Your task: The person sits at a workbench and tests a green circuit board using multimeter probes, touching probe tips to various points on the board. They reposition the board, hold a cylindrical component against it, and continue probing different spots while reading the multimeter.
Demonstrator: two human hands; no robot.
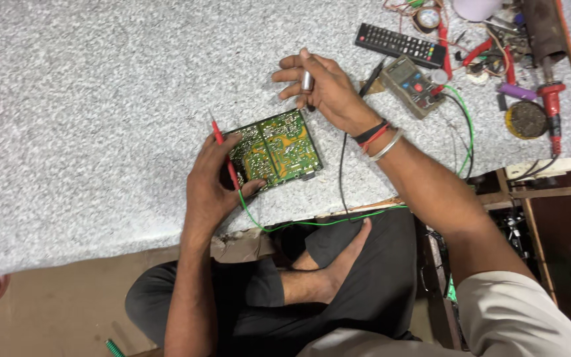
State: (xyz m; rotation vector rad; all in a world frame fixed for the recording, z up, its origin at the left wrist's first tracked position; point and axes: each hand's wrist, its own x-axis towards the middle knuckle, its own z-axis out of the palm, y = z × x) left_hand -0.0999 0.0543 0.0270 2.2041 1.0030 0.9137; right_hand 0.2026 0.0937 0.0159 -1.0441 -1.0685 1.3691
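A green circuit board (276, 147) lies solder side up near the front edge of the speckled grey worktop (87, 99). My left hand (211, 182) rests on the board's left end and holds a red test probe (225, 151) whose green lead (312, 223) runs off to the right. My right hand (318, 86) hovers above the board's far edge, gripping a small silver cylinder (307, 80) with a black probe tip below it. A black lead (342, 172) drops from that wrist.
A multimeter (412, 84) sits just right of my right hand, a black remote control (400, 43) behind it. Pliers, a soldering iron (552, 106), a round tin and wires crowd the far right. My crossed legs are under the front edge.
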